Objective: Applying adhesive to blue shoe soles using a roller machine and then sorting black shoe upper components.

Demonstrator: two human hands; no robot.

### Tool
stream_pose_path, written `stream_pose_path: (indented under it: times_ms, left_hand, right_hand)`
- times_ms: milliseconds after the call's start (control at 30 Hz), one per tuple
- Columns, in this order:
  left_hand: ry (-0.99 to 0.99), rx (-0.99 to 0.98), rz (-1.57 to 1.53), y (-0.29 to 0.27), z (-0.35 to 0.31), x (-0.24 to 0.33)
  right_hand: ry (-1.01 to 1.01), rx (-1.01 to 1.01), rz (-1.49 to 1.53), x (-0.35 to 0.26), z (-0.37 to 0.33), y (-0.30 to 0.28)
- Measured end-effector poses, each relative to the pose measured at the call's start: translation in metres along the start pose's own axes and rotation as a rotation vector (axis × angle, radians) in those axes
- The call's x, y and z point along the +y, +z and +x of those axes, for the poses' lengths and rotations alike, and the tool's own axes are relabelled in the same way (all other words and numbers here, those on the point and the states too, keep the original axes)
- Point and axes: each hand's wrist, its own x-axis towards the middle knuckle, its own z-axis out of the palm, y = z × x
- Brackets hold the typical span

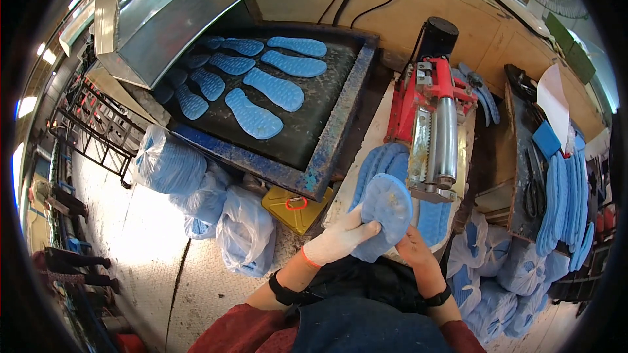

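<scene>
In front of my body I hold up a blue insole (387,208), its wide rounded end upward and some brownish specks on its face. My left hand (343,236), in a white glove, grips its left edge with the thumb across the face. My bare right hand (418,252) has its fingers closed at the insole's lower right edge; the fingertips are partly hidden. Just beyond lies a stack of blue insoles (374,165) on a pale bench, beside a red machine with a steel cylinder (446,144). Another blue insole (433,221) lies beneath the machine's near end.
Several textured blue insoles (255,113) lie in rows on a black, blue-framed bed (314,150), partly under a metal hood (176,13). Filled plastic bags (245,229) and a yellow can (297,212) stand below it. At right, insoles (566,189) hang over a dark table's edge, above more bags (504,297).
</scene>
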Motion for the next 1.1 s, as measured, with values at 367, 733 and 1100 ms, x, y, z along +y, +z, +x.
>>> stream_pose_path:
  times_ms: [367,733,1100]
  left_hand:
    - [0.205,0.21,0.595,0.013,-0.006,0.012]
    - [0.343,0.297,0.696,0.035,0.001,0.022]
    - [0.319,0.052,0.744,0.029,0.005,0.02]
  right_hand:
    - [-0.294,-0.165,-0.16,-0.027,0.013,0.013]
    - [-0.239,-0.223,-0.041,-0.037,-0.002,0.005]
    - [-0.193,-0.309,0.369,-0.043,-0.007,0.002]
